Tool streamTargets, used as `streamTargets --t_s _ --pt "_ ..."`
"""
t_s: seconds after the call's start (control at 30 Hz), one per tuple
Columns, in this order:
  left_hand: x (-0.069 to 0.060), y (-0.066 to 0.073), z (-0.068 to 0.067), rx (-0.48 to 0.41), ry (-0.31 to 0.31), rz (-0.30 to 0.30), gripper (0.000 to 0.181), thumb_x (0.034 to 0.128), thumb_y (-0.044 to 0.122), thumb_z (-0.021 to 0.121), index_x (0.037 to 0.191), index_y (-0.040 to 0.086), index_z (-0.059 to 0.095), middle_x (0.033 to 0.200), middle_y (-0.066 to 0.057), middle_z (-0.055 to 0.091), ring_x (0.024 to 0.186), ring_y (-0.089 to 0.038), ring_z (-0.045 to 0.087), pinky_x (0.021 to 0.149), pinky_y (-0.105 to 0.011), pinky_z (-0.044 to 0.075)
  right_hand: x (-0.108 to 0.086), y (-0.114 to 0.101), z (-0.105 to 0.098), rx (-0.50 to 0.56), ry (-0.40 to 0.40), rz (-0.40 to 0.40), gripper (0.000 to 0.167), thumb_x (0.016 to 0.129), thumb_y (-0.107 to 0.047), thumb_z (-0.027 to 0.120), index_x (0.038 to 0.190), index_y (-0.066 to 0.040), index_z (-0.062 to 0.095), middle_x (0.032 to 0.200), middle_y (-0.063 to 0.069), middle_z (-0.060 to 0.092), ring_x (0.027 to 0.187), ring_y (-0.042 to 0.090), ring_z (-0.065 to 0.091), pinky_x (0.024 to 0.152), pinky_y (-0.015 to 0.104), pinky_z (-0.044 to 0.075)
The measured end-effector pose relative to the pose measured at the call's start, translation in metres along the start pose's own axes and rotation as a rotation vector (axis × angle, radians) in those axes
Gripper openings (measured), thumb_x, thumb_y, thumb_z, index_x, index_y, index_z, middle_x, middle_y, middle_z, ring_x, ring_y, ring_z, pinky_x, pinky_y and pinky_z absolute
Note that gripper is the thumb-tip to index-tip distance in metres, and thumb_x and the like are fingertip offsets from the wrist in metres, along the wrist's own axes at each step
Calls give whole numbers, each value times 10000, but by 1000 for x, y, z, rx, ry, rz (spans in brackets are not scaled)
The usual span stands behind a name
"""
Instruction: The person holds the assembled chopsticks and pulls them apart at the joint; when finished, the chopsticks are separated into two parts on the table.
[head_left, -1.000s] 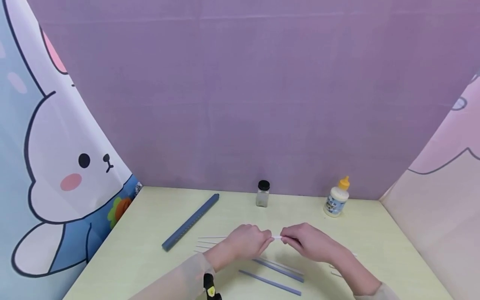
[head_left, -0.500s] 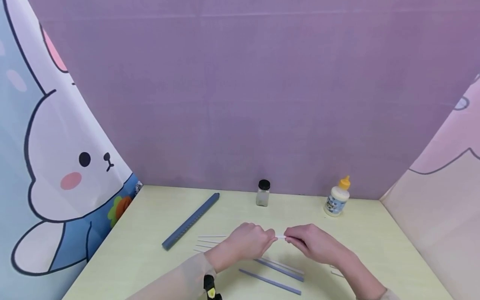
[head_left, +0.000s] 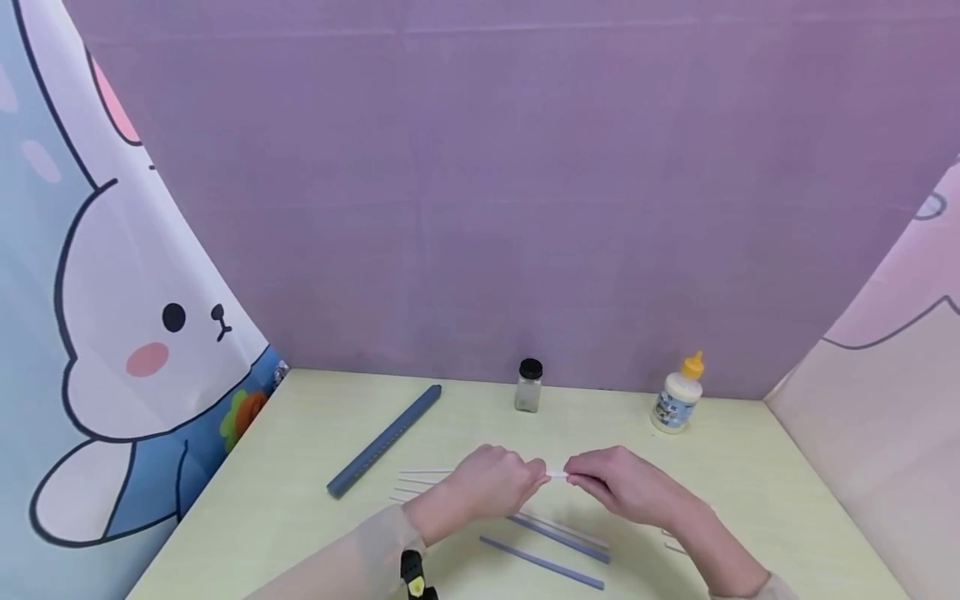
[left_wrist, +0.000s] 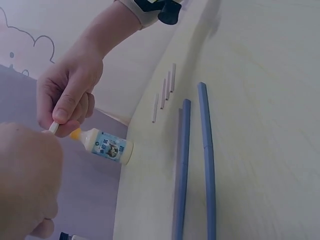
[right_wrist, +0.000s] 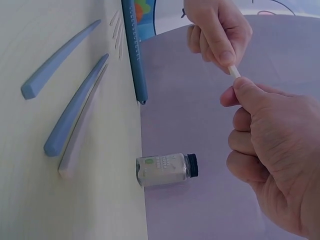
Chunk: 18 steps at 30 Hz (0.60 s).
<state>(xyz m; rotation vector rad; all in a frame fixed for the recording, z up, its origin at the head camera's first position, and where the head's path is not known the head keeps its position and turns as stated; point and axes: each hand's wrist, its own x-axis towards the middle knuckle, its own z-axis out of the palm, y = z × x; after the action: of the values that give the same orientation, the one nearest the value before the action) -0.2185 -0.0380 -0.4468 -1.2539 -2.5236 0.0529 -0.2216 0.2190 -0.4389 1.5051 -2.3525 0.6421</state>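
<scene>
Both hands meet above the table, pinching one short, thin white stick (head_left: 557, 475) between them. My left hand (head_left: 491, 482) grips its left end with fingers curled in. At the other end, the thumb and fingertips of my right hand (head_left: 626, 485) pinch it. Only a short piece of the stick (right_wrist: 234, 72) shows between the two thumbs in the right wrist view; the fists hide the rest. Below the hands lie two blue strips, a nearer one (head_left: 542, 563) and a farther one (head_left: 570, 543), with a pale strip (head_left: 577, 533) alongside the farther one.
Several thin pale sticks (head_left: 422, 472) lie left of the hands, and more short sticks (left_wrist: 162, 97) lie to the right. A dark blue ribbed bar (head_left: 384, 442) lies at the left. Toward the back stand a black-capped jar (head_left: 528, 387) and a yellow-tipped glue bottle (head_left: 677, 398).
Both hands keep their hold on the white stick and shift only slightly. The right forearm has moved a little, and the things on the table stay in place.
</scene>
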Motion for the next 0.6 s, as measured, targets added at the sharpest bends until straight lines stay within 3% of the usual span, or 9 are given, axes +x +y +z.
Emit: streamTargets --t_s 0.37,0.6 --pt "-8 1 -1 6 19 -44 327 1123 338 526 837 185 564 563 96 414 460 -53 314 410 -239 297 6 0 1 4 -16 -20 175 1014 -33 685 978 -204 667 796 -127 607 746 -99 471 693 57 429" --pt "-11 1 -2 25 28 -33 310 1111 334 553 839 186 573 558 97 410 453 -57 314 404 -237 303 8 -1 0 13 -19 -35 180 1006 -28 694 976 -203 668 794 -114 604 757 -99 470 695 53 422"
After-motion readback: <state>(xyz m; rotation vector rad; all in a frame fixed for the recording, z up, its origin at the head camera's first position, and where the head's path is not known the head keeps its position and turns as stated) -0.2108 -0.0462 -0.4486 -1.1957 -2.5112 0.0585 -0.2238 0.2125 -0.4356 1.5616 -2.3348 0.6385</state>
